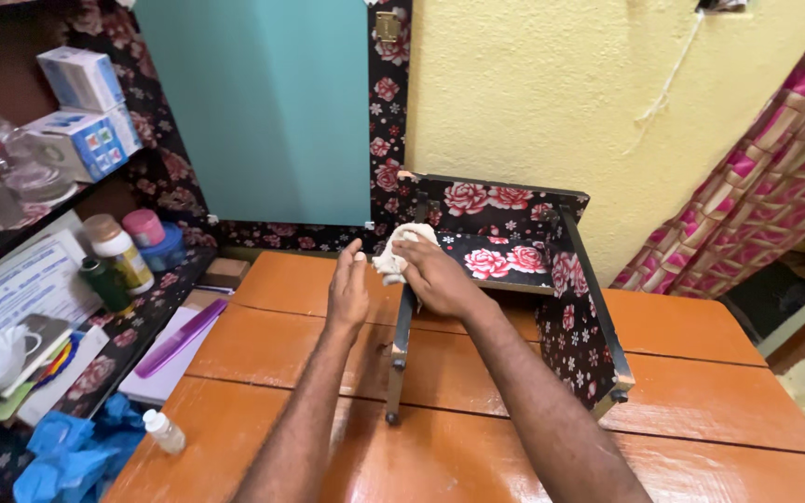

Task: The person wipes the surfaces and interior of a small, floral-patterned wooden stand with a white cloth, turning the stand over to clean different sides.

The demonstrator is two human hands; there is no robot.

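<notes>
Head view. A small floral-covered shelf unit [524, 270], black with red roses, is seen lying tipped on an orange wooden table [701, 373], just right of frame centre. The right hand [435, 279] is closed around a crumpled white cloth [401, 250], which is pressed against the unit's left panel near its upper edge. The left hand [348, 291] is held at nine o'clock of the cloth, fingers extended and loosely together, holding nothing; whether it touches the panel's edge cannot be told.

Progress, as judged: wiping of the unit appears under way at the left panel. No difference between cleaned and uncleaned surfaces can be made out, so the share done and the share left cannot be fixed.

Surroundings: a purple comb [181, 337] is noted at nine o'clock of the hands, a small white-capped bottle [164, 432] at seven o'clock, and blue plastic bags [72, 452] at the lower left corner.
</notes>
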